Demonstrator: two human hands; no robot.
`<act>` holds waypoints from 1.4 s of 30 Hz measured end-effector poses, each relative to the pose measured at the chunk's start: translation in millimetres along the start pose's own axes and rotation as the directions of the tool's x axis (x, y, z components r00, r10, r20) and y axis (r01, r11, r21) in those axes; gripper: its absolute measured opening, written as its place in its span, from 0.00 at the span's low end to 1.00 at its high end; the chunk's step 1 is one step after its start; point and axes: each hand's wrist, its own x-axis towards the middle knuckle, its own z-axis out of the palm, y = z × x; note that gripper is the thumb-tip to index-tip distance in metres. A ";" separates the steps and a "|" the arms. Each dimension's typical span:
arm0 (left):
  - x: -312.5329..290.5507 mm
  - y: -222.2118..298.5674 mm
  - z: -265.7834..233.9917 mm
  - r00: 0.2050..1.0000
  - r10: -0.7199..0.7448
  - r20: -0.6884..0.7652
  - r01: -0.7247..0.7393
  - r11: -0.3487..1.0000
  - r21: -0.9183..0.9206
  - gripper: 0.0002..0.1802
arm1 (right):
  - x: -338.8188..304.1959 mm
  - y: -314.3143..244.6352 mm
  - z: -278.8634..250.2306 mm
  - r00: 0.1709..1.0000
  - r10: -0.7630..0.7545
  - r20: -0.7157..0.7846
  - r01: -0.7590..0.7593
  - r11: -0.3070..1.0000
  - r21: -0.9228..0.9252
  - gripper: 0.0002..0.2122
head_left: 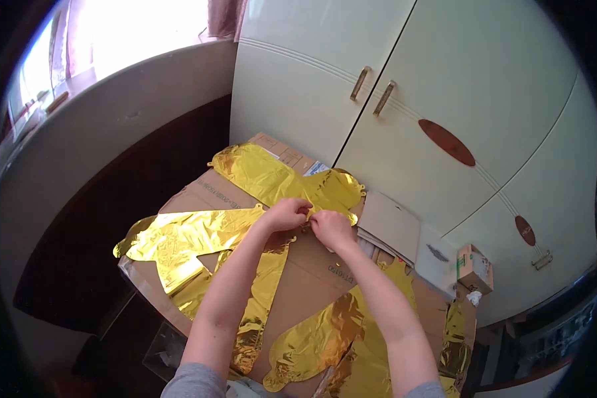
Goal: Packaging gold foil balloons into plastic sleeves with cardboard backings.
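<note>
A flat, uninflated gold foil balloon (259, 174) lies across the far part of a large cardboard box (305, 272). My left hand (288, 215) and my right hand (333, 229) meet at its near edge, fingers closed in pinches almost touching each other. The foil's edge seems to be between them, though the fingertips mostly cover the spot. Left of my hands, another creased gold foil balloon (192, 232) spreads out, its right tip close to my left wrist. Beneath my left forearm runs a long gold foil piece (267, 285).
More flat gold foil balloons (318, 335) lie at the near right, partly under my right forearm. Flat grey-brown boards (391, 219) lean by a white wardrobe (484, 79). A small open carton (474, 268) stands at the right. A dark headboard-like panel (132, 219) and bright window (139, 33) are left.
</note>
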 end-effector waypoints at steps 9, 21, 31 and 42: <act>-2.2 10.5 -8.3 0.998 -0.049 0.046 0.047 0.998 0.044 0.19 | 13.4 10.6 -2.8 0.988 0.150 0.025 -0.151 0.941 0.303 0.08; 2.4 -9.4 0.7 0.990 -0.011 -0.138 0.020 0.998 0.065 0.12 | 15.3 17.3 -5.5 0.967 0.023 -0.255 0.041 0.969 0.244 0.10; 1.3 -3.3 -1.9 0.968 -0.111 -0.227 0.114 0.994 -0.002 0.12 | -2.6 4.2 9.6 0.987 -0.162 -0.016 0.162 0.987 -0.020 0.09; 2.4 -9.7 0.3 0.967 -0.093 -0.238 0.094 0.996 -0.005 0.13 | 16.0 1.0 -12.4 0.993 -0.008 0.116 -0.008 0.991 0.134 0.07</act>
